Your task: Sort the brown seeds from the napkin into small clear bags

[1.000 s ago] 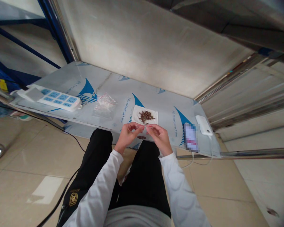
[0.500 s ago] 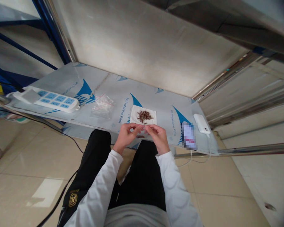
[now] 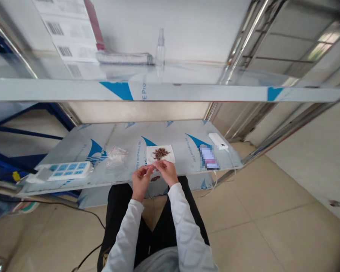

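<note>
My left hand (image 3: 141, 182) and my right hand (image 3: 167, 173) meet at the shelf's front edge. Both have their fingertips pinched along the top of a small clear plastic bag (image 3: 155, 178). Brown pieces show through the bag's lower part. Just beyond my fingers, a heap of small brown pellet-like pieces (image 3: 160, 153) lies on a white square of paper or cloth (image 3: 170, 152). Further left rests a pile of clear plastic bags (image 3: 116, 159) with reddish lines. My fingers partly cover the held bag's top edge.
On the film-covered shelf (image 3: 130, 136), a power strip (image 3: 70, 170) lies left; a phone (image 3: 209, 156) and a white cabled device (image 3: 217, 141) lie right. An upper shelf (image 3: 187, 93) crosses above, bearing a spray bottle (image 3: 160, 51) and boxes (image 3: 65, 30). A black cable (image 3: 95, 215) hangs left.
My view has tilted upward, bringing the upper shelf into sight. My hands have come closer together, with the right fingers moved along the bag's top toward the left ones.
</note>
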The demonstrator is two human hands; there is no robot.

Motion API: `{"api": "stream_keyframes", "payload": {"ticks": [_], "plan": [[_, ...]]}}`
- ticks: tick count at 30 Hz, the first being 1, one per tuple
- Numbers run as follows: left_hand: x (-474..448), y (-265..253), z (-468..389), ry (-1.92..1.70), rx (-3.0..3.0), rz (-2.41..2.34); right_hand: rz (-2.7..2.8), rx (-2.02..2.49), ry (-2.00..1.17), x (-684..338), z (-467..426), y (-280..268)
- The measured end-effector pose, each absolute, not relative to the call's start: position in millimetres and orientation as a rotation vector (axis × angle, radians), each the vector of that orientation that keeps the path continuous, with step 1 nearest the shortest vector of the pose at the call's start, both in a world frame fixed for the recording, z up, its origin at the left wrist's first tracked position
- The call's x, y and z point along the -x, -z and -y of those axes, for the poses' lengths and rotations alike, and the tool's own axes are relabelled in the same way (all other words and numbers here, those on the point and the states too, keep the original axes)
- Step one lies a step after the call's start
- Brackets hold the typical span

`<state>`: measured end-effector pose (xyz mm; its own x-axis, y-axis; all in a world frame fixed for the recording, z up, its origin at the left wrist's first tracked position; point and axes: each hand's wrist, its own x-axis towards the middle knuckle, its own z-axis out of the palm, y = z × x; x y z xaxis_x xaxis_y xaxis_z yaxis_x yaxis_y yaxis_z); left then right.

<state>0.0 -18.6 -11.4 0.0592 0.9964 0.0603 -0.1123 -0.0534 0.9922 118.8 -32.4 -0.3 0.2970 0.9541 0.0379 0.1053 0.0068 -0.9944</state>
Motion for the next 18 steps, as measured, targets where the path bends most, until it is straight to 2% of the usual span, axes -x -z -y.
{"api": "stream_keyframes", "payload": {"ticks": [3, 12, 18], "plan": [[1, -1, 23, -1.212, -1.251, -1.056, 1.061, 1.344, -0.963, -124, 40, -3], [-1, -23, 30, -1.081, -1.417, -0.968, 1.042, 1.346, -0.761, -123, 64, -31], [-4, -28, 27, -0.980, -1.570, -0.890, 0.997, 1.451, -0.589, -120, 86, -27]]}}
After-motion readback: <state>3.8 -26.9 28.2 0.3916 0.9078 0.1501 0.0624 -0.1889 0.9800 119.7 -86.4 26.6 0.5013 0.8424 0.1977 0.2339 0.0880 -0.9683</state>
